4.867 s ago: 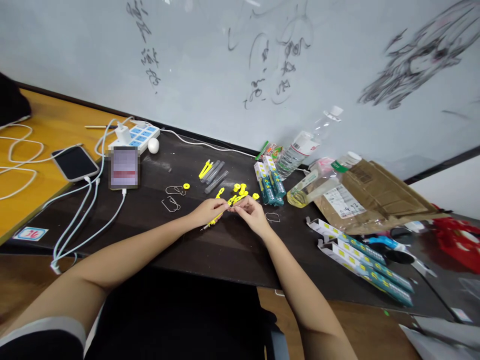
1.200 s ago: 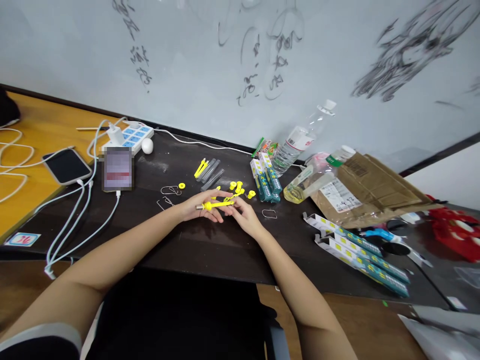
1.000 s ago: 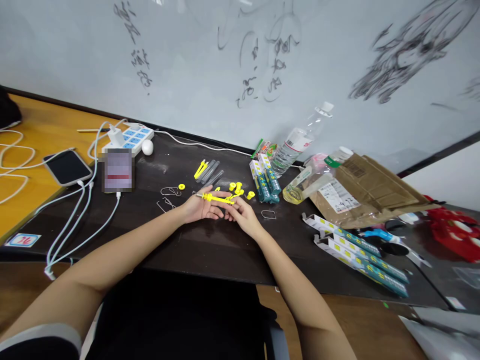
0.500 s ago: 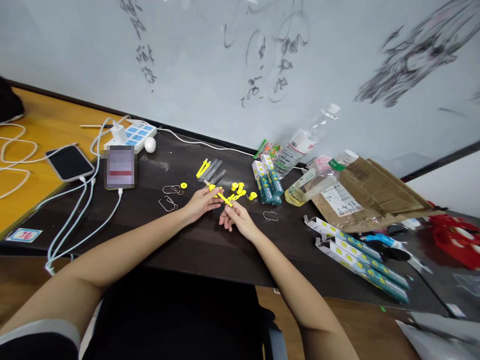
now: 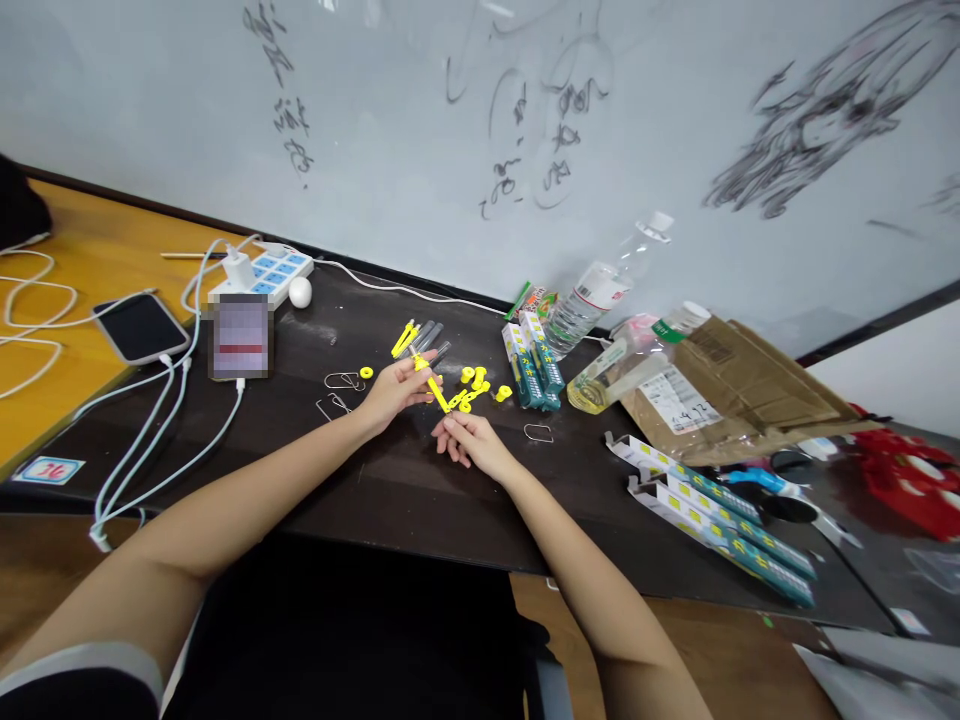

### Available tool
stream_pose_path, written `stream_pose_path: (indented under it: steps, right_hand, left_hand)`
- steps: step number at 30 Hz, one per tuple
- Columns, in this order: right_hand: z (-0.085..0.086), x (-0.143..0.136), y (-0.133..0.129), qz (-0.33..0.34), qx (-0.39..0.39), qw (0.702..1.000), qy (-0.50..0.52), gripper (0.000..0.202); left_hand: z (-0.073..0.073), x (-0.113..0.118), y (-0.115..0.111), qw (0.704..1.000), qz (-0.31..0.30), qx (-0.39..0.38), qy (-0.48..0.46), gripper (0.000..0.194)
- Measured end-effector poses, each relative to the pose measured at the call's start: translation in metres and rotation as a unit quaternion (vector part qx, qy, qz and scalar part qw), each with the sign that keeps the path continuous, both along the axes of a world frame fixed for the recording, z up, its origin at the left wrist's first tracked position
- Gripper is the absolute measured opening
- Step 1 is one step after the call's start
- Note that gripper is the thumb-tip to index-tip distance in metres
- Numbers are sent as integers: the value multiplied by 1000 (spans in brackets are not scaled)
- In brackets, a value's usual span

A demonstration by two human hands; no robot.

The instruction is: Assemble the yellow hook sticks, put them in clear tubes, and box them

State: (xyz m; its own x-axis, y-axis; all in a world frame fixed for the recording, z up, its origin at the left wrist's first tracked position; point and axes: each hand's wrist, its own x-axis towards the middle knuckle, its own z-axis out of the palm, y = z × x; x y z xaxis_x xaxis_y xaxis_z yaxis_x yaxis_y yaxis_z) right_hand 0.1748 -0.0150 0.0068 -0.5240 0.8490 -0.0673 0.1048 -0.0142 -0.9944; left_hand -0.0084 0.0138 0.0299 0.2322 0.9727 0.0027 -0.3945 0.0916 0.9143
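In the middle of the desk, my left hand (image 5: pixel 399 393) pinches the upper part of a slim yellow plastic rod (image 5: pixel 433 385), which slants down to the right. Thumb and fingers of my right hand (image 5: pixel 472 441) are closed at the rod's lower end; the exact grip there is partly hidden. Small yellow plastic caps and fittings (image 5: pixel 480 386) lie just beyond my right hand. Behind my left hand are clear tubes (image 5: pixel 429 335) and more yellow rods (image 5: pixel 405 338). Bent wire hooks (image 5: pixel 344 381) and a yellow ring (image 5: pixel 366 372) rest to the left, another wire hook (image 5: pixel 538 432) to the right.
Teal and white boxes (image 5: pixel 533 362) stand near a water bottle (image 5: pixel 592 300); opened ones (image 5: pixel 724 530) lie at right. A bottle of yellow liquid (image 5: pixel 600 380) leans by a cardboard parcel (image 5: pixel 720 385). At left are phones (image 5: pixel 140 327), cables and a power strip (image 5: pixel 281 270).
The yellow rod has tilted more steeply, its lower end shifting left and down. My right hand has moved slightly left with it; my left hand keeps hold of the upper part.
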Motion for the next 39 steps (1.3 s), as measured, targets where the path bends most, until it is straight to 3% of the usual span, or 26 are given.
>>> stream_pose_path:
  steps: [4, 14, 23, 32, 39]
  right_hand:
    - [0, -4, -5, 18, 34, 999, -25, 36]
    - [-7, -1, -1, 47, 30, 998, -17, 34]
    - [3, 0, -5, 72, -55, 995, 34, 42]
    - [2, -4, -5, 22, -60, 995, 80, 36]
    - [5, 0, -6, 90, -102, 988, 67, 41]
  left_hand:
    - [0, -1, 1, 1000, -6, 9, 26, 45]
    - [-7, -3, 7, 999, -5, 33, 11, 36]
    - [0, -4, 2, 999, -35, 35, -9, 38]
    - [2, 0, -5, 995, -83, 45, -11, 39]
    - [-3, 3, -5, 992, -122, 24, -27, 39]
